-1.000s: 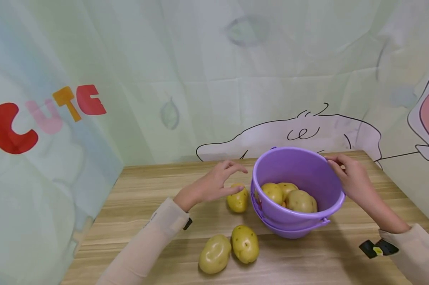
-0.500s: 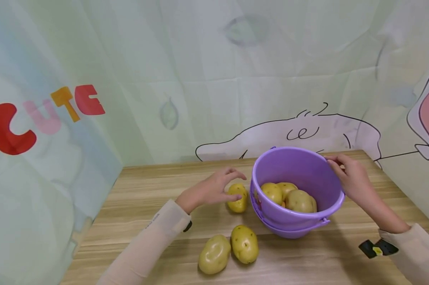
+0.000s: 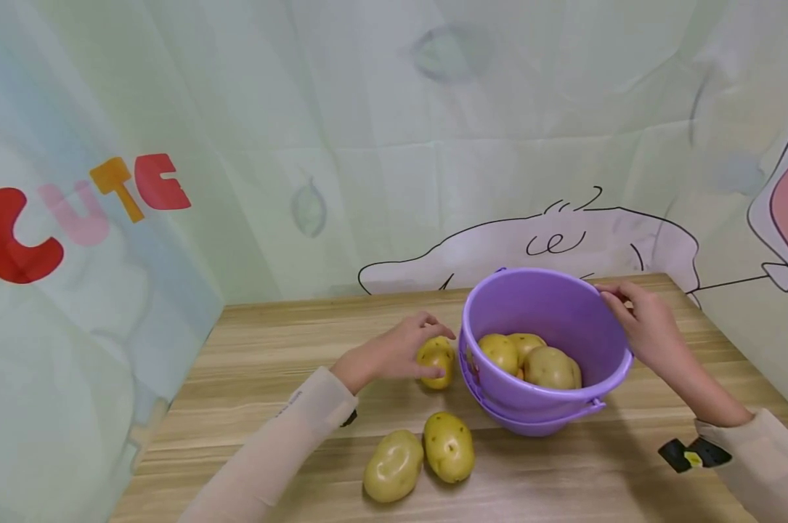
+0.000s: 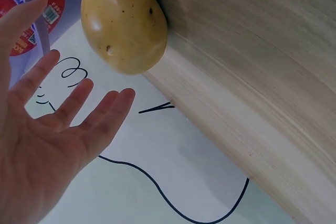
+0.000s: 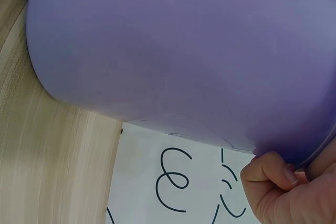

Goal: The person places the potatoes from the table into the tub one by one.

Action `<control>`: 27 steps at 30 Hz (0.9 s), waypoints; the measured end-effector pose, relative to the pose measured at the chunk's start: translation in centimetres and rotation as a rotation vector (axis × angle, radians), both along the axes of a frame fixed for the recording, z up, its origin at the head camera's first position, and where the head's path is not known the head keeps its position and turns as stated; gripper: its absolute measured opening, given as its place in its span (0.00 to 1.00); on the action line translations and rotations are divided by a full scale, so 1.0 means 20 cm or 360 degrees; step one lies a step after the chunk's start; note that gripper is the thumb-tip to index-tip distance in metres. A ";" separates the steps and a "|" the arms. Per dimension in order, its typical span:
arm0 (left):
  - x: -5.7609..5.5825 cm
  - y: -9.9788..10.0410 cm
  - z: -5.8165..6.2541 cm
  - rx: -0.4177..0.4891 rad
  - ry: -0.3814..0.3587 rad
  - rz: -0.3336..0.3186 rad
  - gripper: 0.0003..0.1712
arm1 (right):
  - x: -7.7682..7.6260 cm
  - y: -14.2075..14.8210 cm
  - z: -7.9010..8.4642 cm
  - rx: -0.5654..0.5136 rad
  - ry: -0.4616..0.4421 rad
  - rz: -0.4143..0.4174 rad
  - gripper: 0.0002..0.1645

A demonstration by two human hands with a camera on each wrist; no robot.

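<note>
A purple bucket (image 3: pixel 563 312) stands tilted toward me on the wooden table (image 3: pixel 269 363), with three yellow potatoes (image 3: pixel 550 369) inside. My right hand (image 3: pixel 612 298) grips its far right rim; in the right wrist view the curled fingers (image 5: pixel 273 174) hook the rim of the bucket (image 5: pixel 184 51). Left of the bucket lies a single potato (image 3: pixel 436 361). My left hand (image 3: pixel 442 350) cups around it with thumb below and fingers above. The left wrist view shows those fingers (image 4: pixel 79 103) straight and spread, just short of the potato (image 4: pixel 125 22).
Two more potatoes (image 3: pixel 394 465) (image 3: pixel 449 447) lie side by side near the table's front edge. A printed cloth backdrop (image 3: pixel 139 189) with red "CUTE" letters and cartoon outlines hangs close behind and beside the table. A red label (image 4: pixel 44 3) marks the bucket's side.
My left hand has dropped from above the single potato and come around it. The right hand and the bucket have stayed still.
</note>
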State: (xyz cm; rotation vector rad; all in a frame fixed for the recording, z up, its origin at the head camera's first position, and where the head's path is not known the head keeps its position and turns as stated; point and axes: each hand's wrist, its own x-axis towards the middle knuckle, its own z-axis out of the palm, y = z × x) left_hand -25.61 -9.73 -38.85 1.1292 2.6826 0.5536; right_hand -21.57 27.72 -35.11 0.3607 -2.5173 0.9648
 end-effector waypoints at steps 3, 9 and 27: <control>-0.01 0.01 -0.02 -0.0022 0.0007 -0.0014 0.34 | 0.00 0.00 0.00 -0.0001 -0.0003 -0.0001 0.13; 0.00 0.02 -0.03 -0.0059 -0.0046 0.0003 0.35 | 0.00 0.00 0.00 -0.0022 -0.0028 0.0008 0.14; -0.01 0.03 -0.07 -0.0158 -0.0035 -0.0005 0.34 | 0.01 0.00 0.01 -0.0023 -0.0048 0.0009 0.16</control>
